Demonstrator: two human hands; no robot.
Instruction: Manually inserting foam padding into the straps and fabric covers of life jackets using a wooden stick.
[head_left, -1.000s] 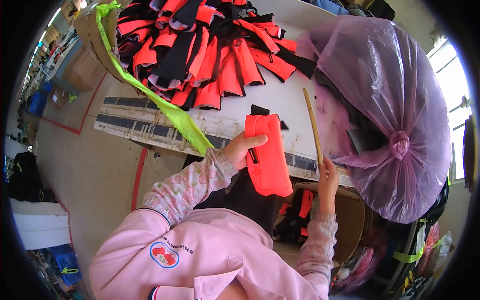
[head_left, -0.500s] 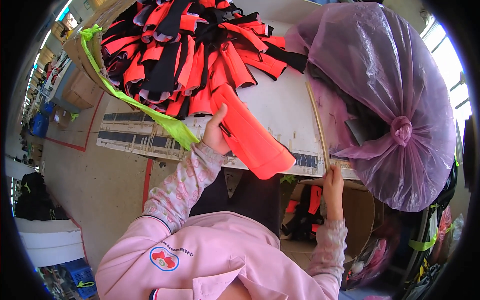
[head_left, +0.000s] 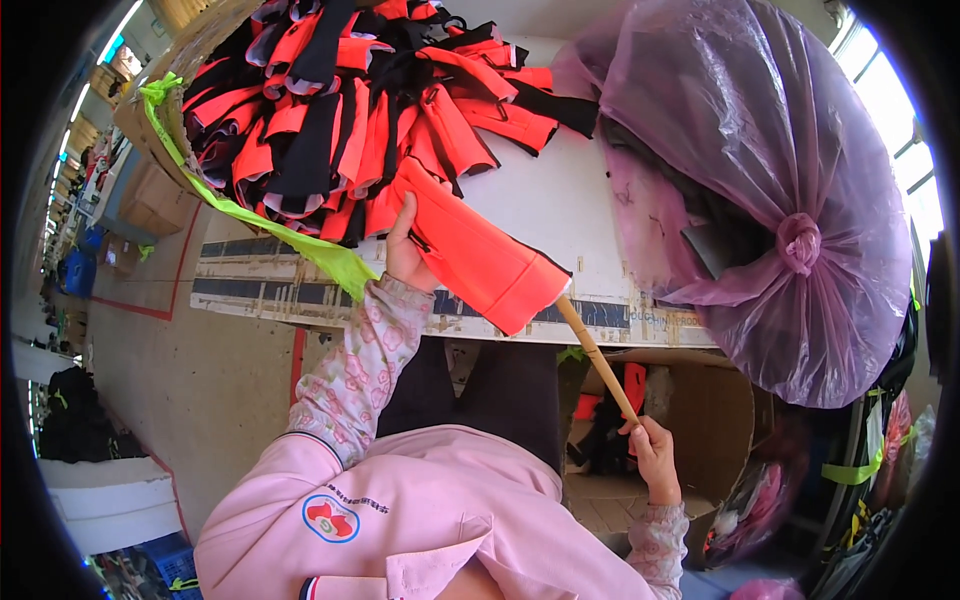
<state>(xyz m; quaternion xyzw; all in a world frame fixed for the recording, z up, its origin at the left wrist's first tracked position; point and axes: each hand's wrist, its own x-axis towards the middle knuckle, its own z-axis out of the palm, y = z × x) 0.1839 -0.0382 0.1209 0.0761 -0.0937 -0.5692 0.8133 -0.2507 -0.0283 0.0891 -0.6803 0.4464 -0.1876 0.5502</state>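
Garment/sewing workshop. Big heap of identical orange-and-black fabric pieces (head_left: pixel 370 110) piled on the worn white worktop (head_left: pixel 560 205) just beyond the hands; tied purple plastic sack (head_left: pixel 770 190) of more goods to the right; cardboard boxes (head_left: pixel 700 420) w/ same pieces below; concrete floor (head_left: pixel 200 370), red line markings, to the left.

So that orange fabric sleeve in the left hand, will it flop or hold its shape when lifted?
Probably floppy: the orange sleeve is soft cloth like the pile behind. It looks light, since the left hand pinches it at one end. The wooden stick in the right hand enters its open end and may stiffen it.
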